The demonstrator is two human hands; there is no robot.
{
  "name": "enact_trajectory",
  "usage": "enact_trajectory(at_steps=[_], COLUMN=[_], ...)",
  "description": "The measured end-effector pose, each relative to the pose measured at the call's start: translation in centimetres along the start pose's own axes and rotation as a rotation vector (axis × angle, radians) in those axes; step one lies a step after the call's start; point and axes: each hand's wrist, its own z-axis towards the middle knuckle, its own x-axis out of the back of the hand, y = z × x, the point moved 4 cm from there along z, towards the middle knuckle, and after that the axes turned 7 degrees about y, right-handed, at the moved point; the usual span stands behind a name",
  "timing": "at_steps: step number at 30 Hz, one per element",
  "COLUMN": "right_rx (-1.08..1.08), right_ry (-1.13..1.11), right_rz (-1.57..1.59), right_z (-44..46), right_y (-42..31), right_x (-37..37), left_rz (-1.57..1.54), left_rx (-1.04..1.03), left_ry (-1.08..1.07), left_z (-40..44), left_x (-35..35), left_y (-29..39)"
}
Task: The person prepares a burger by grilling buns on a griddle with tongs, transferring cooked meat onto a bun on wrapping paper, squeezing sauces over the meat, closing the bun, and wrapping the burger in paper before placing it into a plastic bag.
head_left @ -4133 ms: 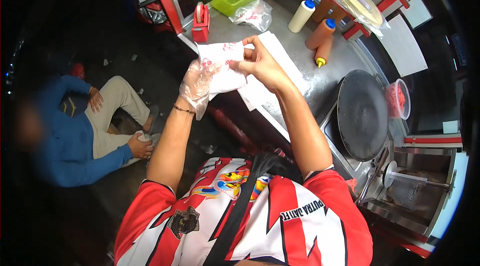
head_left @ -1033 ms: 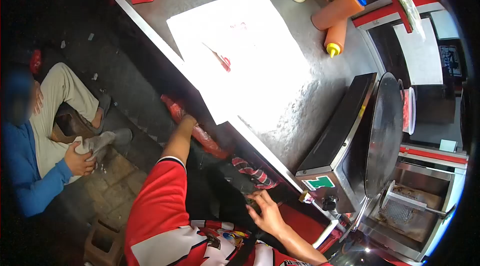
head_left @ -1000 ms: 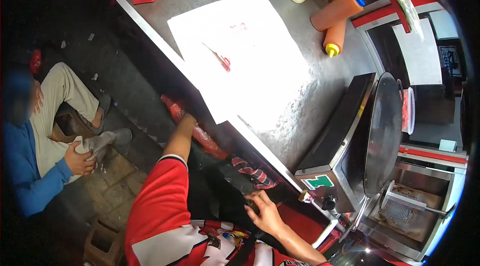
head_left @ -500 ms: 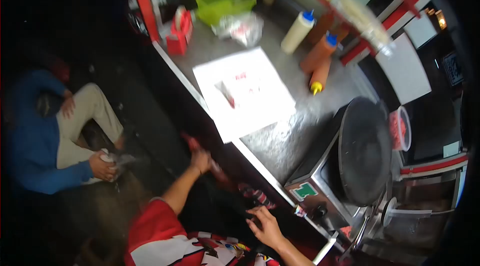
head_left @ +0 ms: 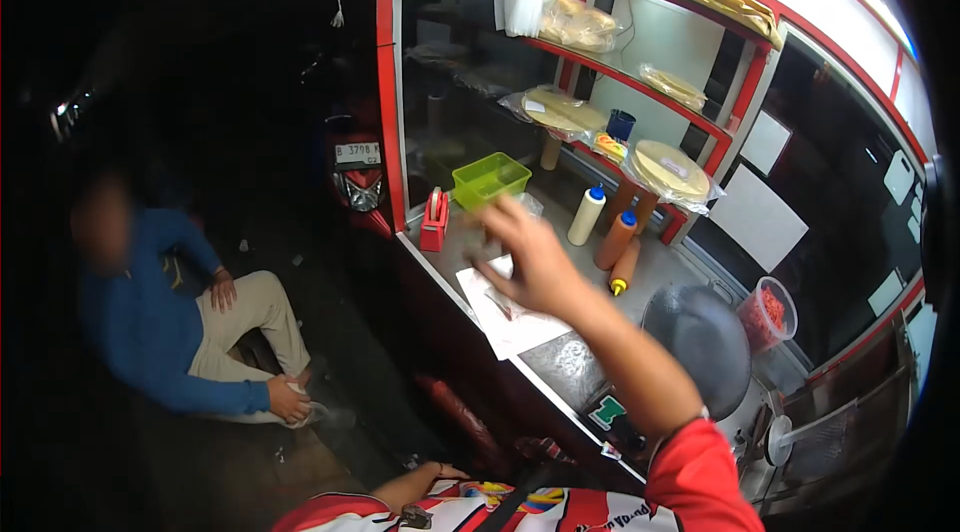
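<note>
My right hand (head_left: 530, 257) is raised over the steel counter (head_left: 560, 362), its fingers apart and a little blurred, with nothing visible in them. Under and beside it lies white printed paper (head_left: 520, 332) at the counter's front edge. Beyond the fingers are a green plastic basket (head_left: 490, 181) and a clear plastic bag, partly covered by the hand. My left hand (head_left: 445, 471) is low against the front of my shirt; its fingers are too hidden to read.
A red tape dispenser (head_left: 434, 222), a white sauce bottle (head_left: 587, 216), orange bottles (head_left: 615, 240), a round black griddle (head_left: 697, 347) and a tub of red bits (head_left: 772, 312) stand on the counter. Shelves (head_left: 640, 82) hold wrapped flatbreads. A person in blue (head_left: 150, 312) sits at left.
My right hand has risen from beside my body to above the counter. My left hand has drawn back from the red bundle below the counter to my shirt. The view has tilted up, showing the shelves.
</note>
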Motion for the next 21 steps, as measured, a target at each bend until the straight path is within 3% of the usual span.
enact_trajectory(at_steps=[4, 7, 8, 9, 10, 12, 18, 21], right_rx=[0.180, 0.235, 0.229, 0.228, 0.220, 0.271, 0.411, 0.336], right_ry=[0.113, 0.388, 0.433, 0.481, 0.536, 0.588, 0.619, 0.649], right_rz=[-0.330, -0.525, -0.580, -0.627, -0.671, -0.748, -0.887, -0.762], right_z=[15.5, 25.2, 27.8, 30.3, 32.2, 35.1, 41.2, 40.4], right_y=[6.7, 11.1, 11.9, 12.6, 13.2, 14.0, 16.9, 17.6], right_x=[-2.0, -2.7, -3.0, -3.2, -3.4, -3.7, -3.8, -3.6], left_rz=[-0.002, 0.028, 0.065, 0.120, 0.049, -0.061, -0.213, -0.230], left_rx=[-0.104, -0.148, -0.195, -0.383, -0.146, 0.026, 0.131, 0.135], left_ry=[-0.064, -0.121, -0.164, -0.316, -0.117, 0.065, 0.280, 0.326], left_z=[2.7, 5.5, 7.1, 6.3, 4.8, 2.2, 0.9, 0.8], left_x=[1.9, 2.7, 2.8, 4.0, 5.5, 9.1, 14.1, 14.2], left_y=[-0.5, -4.5, -7.0, -6.5, -8.7, -10.2, -10.9, -11.6])
